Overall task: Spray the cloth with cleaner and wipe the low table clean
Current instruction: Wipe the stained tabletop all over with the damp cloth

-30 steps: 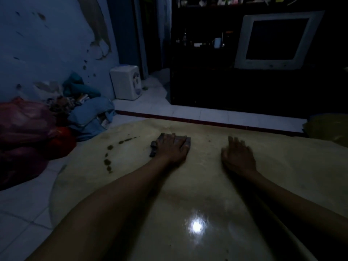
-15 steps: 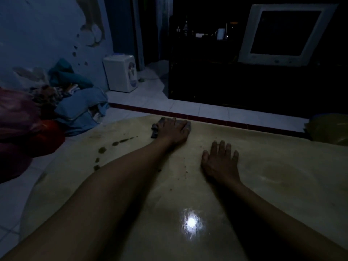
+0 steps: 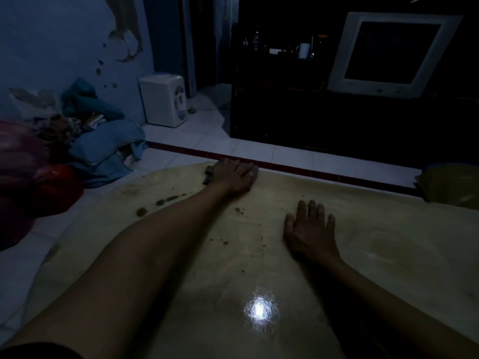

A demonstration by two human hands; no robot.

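Observation:
The low table [image 3: 375, 255] has a glossy pale-yellow top with a bright light reflection near me. My left hand [image 3: 233, 176] presses flat on a dark grey cloth [image 3: 208, 174] at the table's far edge; only the cloth's left end and a sliver by my fingertips show. My right hand [image 3: 309, 229] lies palm down on the tabletop, fingers slightly spread, holding nothing. Dark stain spots [image 3: 160, 203] curve across the left part of the top, and small crumbs [image 3: 239, 211] are scattered between my arms. No spray bottle is in view.
A pile of blue clothes [image 3: 103, 149] and red bags [image 3: 39, 185] lie on the tiled floor at left. A white appliance [image 3: 164, 99] stands by the wall. A dark cabinet [image 3: 337, 120] with a white monitor [image 3: 391, 53] stands beyond the table. A yellowish bag [image 3: 451, 185] sits at far right.
My left hand has pushed the cloth away from me to the table's far edge. My right hand has slid back toward me and a little left.

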